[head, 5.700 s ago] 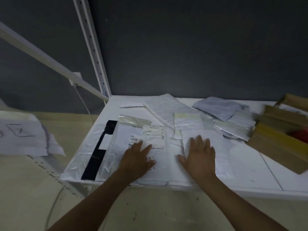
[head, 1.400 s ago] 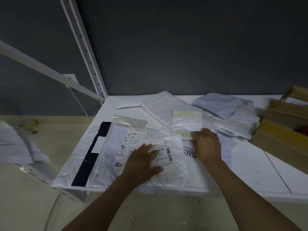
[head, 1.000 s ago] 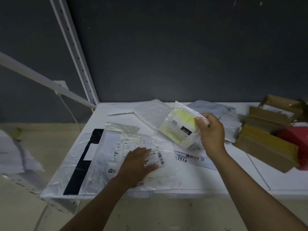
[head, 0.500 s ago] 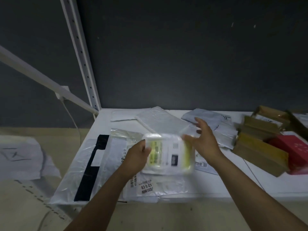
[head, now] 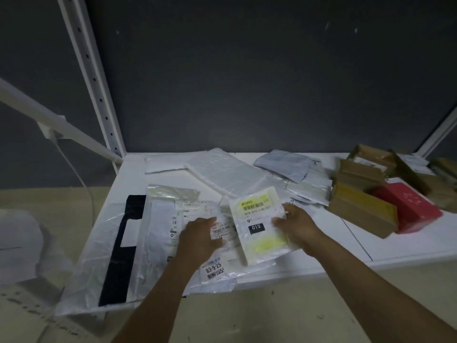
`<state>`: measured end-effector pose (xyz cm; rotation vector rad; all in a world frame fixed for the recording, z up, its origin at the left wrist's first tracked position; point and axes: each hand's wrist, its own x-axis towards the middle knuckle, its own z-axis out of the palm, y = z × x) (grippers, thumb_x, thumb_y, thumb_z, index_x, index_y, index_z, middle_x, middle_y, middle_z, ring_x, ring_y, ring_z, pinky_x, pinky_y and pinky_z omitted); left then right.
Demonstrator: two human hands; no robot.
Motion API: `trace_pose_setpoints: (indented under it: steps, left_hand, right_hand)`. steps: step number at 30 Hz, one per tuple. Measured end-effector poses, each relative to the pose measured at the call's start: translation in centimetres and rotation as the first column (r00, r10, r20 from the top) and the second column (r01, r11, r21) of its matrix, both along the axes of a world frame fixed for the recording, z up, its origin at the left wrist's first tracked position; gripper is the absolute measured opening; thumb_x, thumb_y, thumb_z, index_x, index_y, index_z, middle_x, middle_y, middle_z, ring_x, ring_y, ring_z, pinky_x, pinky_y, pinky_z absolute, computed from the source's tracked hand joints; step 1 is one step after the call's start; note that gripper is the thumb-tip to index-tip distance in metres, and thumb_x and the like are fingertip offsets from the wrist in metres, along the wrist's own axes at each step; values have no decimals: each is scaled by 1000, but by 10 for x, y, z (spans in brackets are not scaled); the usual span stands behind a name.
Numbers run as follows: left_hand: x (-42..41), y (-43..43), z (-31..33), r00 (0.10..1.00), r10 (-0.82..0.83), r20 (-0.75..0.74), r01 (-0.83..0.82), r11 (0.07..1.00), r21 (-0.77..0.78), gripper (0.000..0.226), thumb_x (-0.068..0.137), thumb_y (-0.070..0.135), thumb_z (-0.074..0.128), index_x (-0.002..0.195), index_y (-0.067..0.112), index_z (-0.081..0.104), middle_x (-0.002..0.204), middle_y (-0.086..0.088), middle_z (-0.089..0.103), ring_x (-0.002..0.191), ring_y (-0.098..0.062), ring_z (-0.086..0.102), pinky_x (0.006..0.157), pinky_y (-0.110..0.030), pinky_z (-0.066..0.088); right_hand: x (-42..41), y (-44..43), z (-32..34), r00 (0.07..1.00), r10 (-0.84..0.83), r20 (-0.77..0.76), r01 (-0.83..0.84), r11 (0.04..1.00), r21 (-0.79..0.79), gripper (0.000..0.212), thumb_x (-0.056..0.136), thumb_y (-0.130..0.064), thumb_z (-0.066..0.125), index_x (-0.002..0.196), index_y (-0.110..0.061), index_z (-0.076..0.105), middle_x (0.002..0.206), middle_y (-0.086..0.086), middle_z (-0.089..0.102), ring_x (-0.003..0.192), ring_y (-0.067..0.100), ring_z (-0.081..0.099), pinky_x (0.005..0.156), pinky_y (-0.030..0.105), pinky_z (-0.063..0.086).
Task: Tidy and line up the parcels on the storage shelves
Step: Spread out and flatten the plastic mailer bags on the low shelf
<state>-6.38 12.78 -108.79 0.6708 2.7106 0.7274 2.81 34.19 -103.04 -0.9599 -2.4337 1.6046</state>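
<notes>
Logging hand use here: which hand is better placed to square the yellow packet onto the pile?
Probably right. The right hand grips the yellow packet by its right edge, so it can slide it. The left hand lies flat on the white mailers beside it, steadying them.

The yellow packet (head: 259,226) lay farther back before. The right hand (head: 294,225) picked it up and now holds it on the near pile, just right of the left hand (head: 200,237).

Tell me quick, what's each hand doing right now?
Left hand: open, resting on the pile of white mailers.
Right hand: grips the yellow-labelled parcel by its right edge.
</notes>
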Motion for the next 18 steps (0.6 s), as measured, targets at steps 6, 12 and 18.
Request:
trace_pose_setpoints:
  steps: [6,12,18]
  left_hand:
    - [-3,2,-3,990,-62,-129,43,988,-145,57,89,39,64,142,28,45,145,2,45,130,-20,41,107,-34,33]
    - [3,11,-3,965,-26,-262,-15,988,-152,55,97,51,42,147,31,34,140,-2,51,124,-20,48,104,-36,40]
    - [12,16,-10,965,-153,-211,60,918,-392,92,65,85,19,146,42,29,157,0,22,139,-24,24,111,-40,26]
  right_hand:
    - [-8,-13,-39,994,112,11,-112,992,59,74,84,-14,73,147,-26,35,119,6,64,103,20,63,79,25,52]
    - [-13,-11,-46,896,244,371,-427,702,570,46,89,-37,62,134,-35,51,129,3,44,115,21,53,89,31,48]
    - [-50,24,-30,932,313,182,-337,566,752,40,96,-35,50,132,-19,53,135,5,46,122,21,45,94,31,44]
